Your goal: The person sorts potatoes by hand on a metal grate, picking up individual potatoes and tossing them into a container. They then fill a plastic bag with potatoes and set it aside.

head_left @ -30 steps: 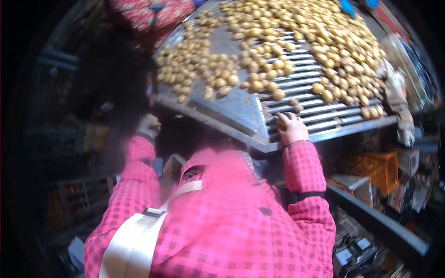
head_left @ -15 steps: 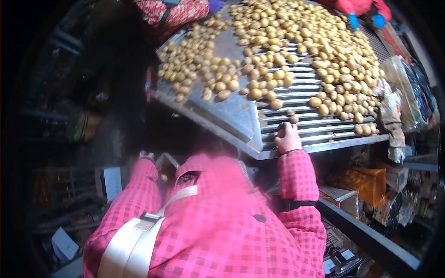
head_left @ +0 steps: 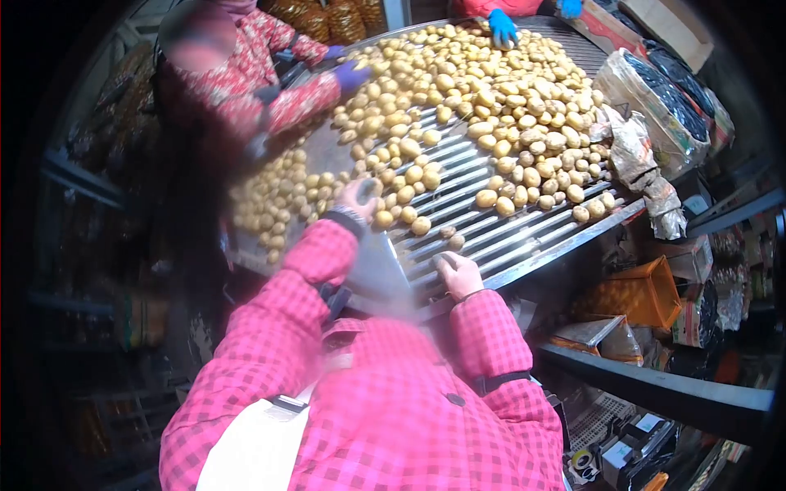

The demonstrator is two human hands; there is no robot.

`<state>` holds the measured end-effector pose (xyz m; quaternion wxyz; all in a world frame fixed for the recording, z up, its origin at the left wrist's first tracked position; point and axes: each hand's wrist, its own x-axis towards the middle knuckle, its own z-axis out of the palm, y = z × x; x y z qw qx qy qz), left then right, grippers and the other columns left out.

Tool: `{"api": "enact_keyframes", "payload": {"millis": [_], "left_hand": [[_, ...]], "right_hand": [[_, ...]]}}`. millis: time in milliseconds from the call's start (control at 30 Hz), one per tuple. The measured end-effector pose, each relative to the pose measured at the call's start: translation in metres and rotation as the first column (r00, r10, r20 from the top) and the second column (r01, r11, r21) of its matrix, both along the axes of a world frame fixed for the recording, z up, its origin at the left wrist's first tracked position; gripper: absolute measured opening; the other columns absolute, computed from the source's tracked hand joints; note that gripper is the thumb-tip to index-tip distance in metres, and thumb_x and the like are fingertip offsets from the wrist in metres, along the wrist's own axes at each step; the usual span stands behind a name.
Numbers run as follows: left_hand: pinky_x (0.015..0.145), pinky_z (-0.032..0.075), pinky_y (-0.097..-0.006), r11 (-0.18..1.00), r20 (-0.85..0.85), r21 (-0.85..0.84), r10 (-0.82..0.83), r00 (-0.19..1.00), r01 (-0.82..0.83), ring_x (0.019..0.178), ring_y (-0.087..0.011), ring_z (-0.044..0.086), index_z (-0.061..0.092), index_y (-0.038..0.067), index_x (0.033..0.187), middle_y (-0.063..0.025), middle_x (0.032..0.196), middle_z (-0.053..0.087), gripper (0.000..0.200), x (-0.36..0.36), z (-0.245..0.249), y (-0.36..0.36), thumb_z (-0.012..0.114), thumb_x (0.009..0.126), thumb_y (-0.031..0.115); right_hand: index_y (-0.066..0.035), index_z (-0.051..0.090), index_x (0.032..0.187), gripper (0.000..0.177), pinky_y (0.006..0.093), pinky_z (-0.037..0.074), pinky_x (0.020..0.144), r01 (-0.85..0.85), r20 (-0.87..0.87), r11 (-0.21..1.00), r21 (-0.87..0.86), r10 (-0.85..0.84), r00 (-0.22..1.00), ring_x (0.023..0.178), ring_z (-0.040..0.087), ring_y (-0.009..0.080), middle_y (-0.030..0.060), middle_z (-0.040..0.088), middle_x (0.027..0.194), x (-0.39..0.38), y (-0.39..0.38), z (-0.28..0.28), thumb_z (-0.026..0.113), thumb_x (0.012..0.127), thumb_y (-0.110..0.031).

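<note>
My left hand (head_left: 357, 198) reaches over the metal sheet at the left of the sorting table, touching or right beside the potatoes (head_left: 401, 176). Its fingers are curled around a dark grey shape that I cannot identify. Low at the front edge of the slatted part (head_left: 508, 245) is my right hand (head_left: 460, 275), fingers bent together; whatever they hold, if anything, is hidden. Just beyond its fingertips lie two small, darker potatoes (head_left: 455, 241). Both of my sleeves are pink checked.
Across the left side, a co-worker in a red patterned jacket (head_left: 237, 86) has purple-gloved hands (head_left: 352, 75) at the potatoes. Another person's blue glove (head_left: 503, 29) is at the far edge. A crumpled sack (head_left: 639, 155) hangs at the right; an orange crate (head_left: 643, 295) stands below.
My left hand has come up from beside my body to the potatoes. The right hand has drawn back slightly towards the table edge. The view has shifted, showing more of both co-workers.
</note>
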<state>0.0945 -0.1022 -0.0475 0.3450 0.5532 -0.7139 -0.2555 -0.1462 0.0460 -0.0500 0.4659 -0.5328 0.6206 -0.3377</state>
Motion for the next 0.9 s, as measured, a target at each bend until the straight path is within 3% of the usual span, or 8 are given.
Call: {"api": "enact_keyframes", "payload": {"millis": [67, 267, 333, 467, 533, 600, 800, 900], "left_hand": [[0.092, 0.043, -0.035, 0.996, 0.232, -0.06, -0.043, 0.972, 0.059, 0.103, -0.0293, 0.055, 0.059, 0.009, 0.109, -0.014, 0.11, 0.056, 0.035, -0.049, 0.021, -0.013, 0.063, 0.074, 0.016], [0.096, 0.035, -0.0499, 0.961, 0.695, 0.274, -0.171, 0.698, -0.038, 0.117, -0.03, 0.047, 0.044, 0.024, 0.123, -0.0112, 0.124, 0.048, 0.051, -0.118, 0.011, -0.065, 0.065, 0.077, 0.028], [0.088, 0.042, -0.0457, 0.9, 0.538, 0.426, -0.336, 0.774, 0.094, 0.108, -0.0329, 0.052, 0.047, 0.02, 0.117, -0.0138, 0.114, 0.053, 0.044, -0.104, 0.02, -0.077, 0.062, 0.076, 0.019], [0.083, 0.046, -0.0333, 0.975, 0.124, 0.043, -0.223, 0.967, 0.22, 0.091, -0.0263, 0.058, 0.056, 0.009, 0.101, -0.0115, 0.095, 0.058, 0.034, -0.085, 0.009, -0.048, 0.062, 0.068, 0.004], [0.092, 0.043, -0.0313, 0.715, -0.409, 0.489, -0.318, 0.856, 0.499, 0.103, -0.0168, 0.055, 0.055, 0.004, 0.108, -0.005, 0.107, 0.058, 0.041, -0.09, 0.032, -0.012, 0.064, 0.067, 0.005], [0.095, 0.04, -0.0312, 0.625, -0.321, 0.483, -0.525, 0.788, 0.613, 0.106, -0.0178, 0.053, 0.056, 0.006, 0.111, -0.0074, 0.107, 0.058, 0.044, -0.102, 0.051, 0.012, 0.065, 0.069, 0.008], [0.096, 0.039, -0.0367, 0.83, 0.093, -0.014, -0.554, 0.827, 0.558, 0.107, -0.0323, 0.05, 0.054, 0.008, 0.113, -0.0154, 0.112, 0.053, 0.047, -0.173, 0.002, -0.035, 0.067, 0.068, 0.013], [0.098, 0.038, -0.0385, 0.777, 0.293, 0.13, -0.623, 0.725, 0.616, 0.112, -0.0356, 0.045, 0.051, 0.013, 0.116, -0.0179, 0.115, 0.047, 0.055, -0.203, -0.007, -0.036, 0.07, 0.065, 0.014]], "right_hand": [[-0.005, 0.063, 0.105, 0.024, 0.0294, 0.047, 0.072, 0.083, 0.233, 0.997, -0.002, -0.081, 0.969, 0.078, 0.06, 0.0137, 0.0068, 0.066, 0.086, -0.003, 0.0, 0.001, 0.055, 0.083, -0.011], [-0.007, 0.063, 0.103, 0.033, 0.0291, 0.047, 0.079, 0.03, 0.039, 0.992, -0.125, -0.025, 0.999, 0.09, 0.062, 0.0188, 0.0122, 0.064, 0.096, -0.009, 0.003, 0.018, 0.054, 0.072, -0.003], [-0.005, 0.063, 0.103, 0.034, 0.0276, 0.047, 0.077, 0.05, 0.285, 0.998, 0.043, -0.06, 0.956, 0.086, 0.061, 0.0167, 0.0087, 0.065, 0.093, -0.012, 0.0, 0.021, 0.054, 0.071, -0.002], [-0.004, 0.059, 0.111, 0.031, 0.0229, 0.045, 0.062, 0.125, 0.628, 0.932, 0.341, -0.324, 0.708, 0.075, 0.056, 0.01, 0.0044, 0.061, 0.092, -0.023, -0.009, 0.027, 0.059, 0.081, -0.008], [-0.005, 0.051, 0.122, 0.045, 0.0235, 0.045, 0.061, 0.138, 0.788, 0.938, 0.319, -0.343, 0.511, 0.075, 0.057, 0.0129, 0.0057, 0.059, 0.101, -0.02, -0.013, 0.025, 0.065, 0.081, -0.015], [-0.007, 0.044, 0.129, 0.056, 0.025, 0.047, 0.058, 0.142, 0.862, 0.931, 0.336, -0.365, 0.351, 0.073, 0.058, 0.0154, 0.0083, 0.057, 0.108, -0.025, -0.013, 0.035, 0.068, 0.079, -0.017], [-0.009, 0.042, 0.128, 0.06, 0.0272, 0.049, 0.054, 0.012, 0.832, 0.916, 0.402, -0.37, 0.413, 0.069, 0.058, 0.0161, 0.0089, 0.058, 0.104, -0.033, -0.004, 0.03, 0.07, 0.075, -0.015], [-0.005, 0.047, 0.121, 0.053, 0.0261, 0.049, 0.056, 0.109, 0.873, 0.955, 0.275, -0.295, 0.388, 0.071, 0.058, 0.0153, 0.0095, 0.06, 0.097, -0.03, 0.003, 0.034, 0.069, 0.074, -0.013]]}}
